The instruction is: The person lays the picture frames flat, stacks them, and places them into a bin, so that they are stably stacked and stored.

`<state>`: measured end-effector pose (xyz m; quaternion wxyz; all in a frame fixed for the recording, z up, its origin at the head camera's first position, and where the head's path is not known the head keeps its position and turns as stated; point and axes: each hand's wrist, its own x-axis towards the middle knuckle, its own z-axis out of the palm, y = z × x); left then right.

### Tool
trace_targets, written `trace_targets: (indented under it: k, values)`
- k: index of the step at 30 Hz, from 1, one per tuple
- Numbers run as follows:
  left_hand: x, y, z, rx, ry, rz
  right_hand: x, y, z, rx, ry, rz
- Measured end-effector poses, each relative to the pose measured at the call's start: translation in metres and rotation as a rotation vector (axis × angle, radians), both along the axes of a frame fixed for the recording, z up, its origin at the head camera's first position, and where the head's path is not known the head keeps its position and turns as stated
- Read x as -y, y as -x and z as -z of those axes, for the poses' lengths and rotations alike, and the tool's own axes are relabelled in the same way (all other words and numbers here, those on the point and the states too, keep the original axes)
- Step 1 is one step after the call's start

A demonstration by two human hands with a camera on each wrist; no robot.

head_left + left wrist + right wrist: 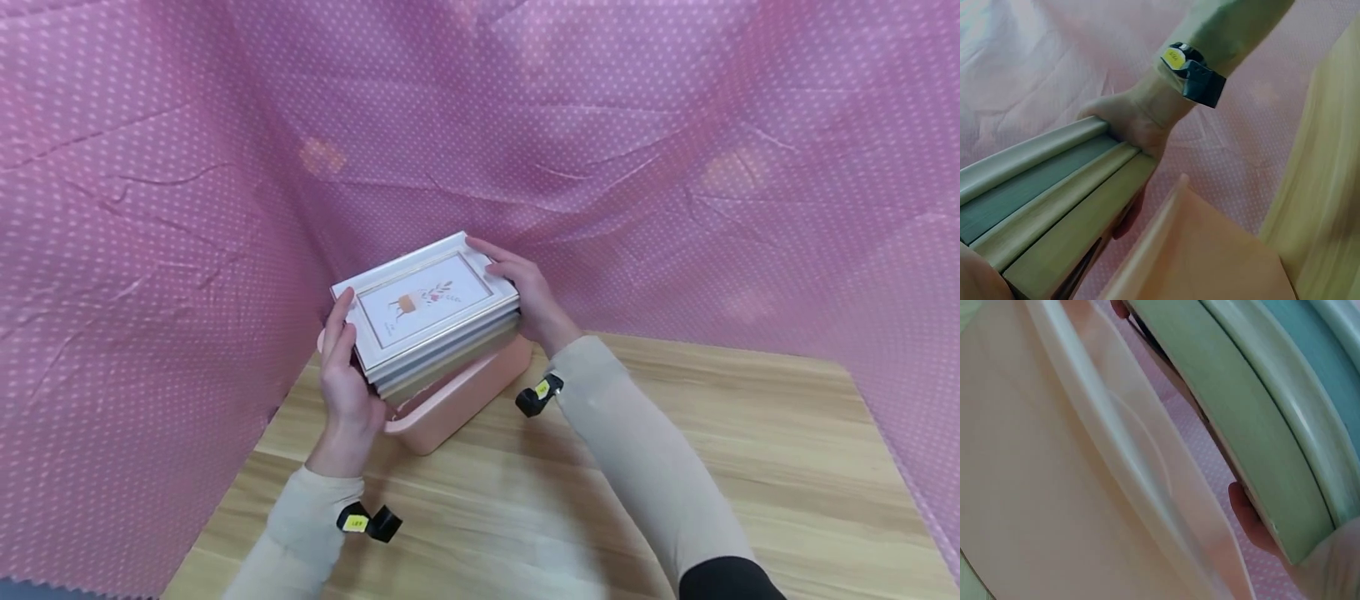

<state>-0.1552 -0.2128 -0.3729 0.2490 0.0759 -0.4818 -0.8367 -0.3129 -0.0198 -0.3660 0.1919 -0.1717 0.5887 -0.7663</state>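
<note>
A stack of picture frames [423, 304] is held in the air between both hands, tilted. The top one is white with a small drawing under its face. At the stack's left end my left hand [348, 383] grips it, with fingers on the top face. My right hand [536, 300] holds the opposite end, fingertips over the rim. Fingers of the right hand [1250, 519] also curl beneath the stack. Just below is a pink plastic bin [468, 400], partly hidden by the frames; its wall [1204, 250] is near the stack's underside.
The bin stands on a wood-grain table [712, 425]. A pink dotted cloth [600, 167] hangs behind and at both sides. Each sleeve carries a small black wrist camera, such as the left camera [371, 522].
</note>
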Motion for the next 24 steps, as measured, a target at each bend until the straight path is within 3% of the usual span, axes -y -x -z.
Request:
trace_targets:
  k: [6,13,18,24]
  values:
    - [0.011,0.003,0.010,0.021,0.030,-0.005,0.012,0.009,0.009,0.002,-0.010,-0.029]
    - [0.015,0.007,0.018,0.050,0.071,-0.033,0.016,0.014,0.023,0.116,-0.024,-0.124]
    - [0.013,0.012,0.021,0.092,0.072,-0.044,0.016,0.023,0.028,0.035,-0.061,-0.109]
    - [0.014,0.018,0.023,0.191,0.056,-0.043,0.017,0.031,0.029,-0.026,-0.110,-0.099]
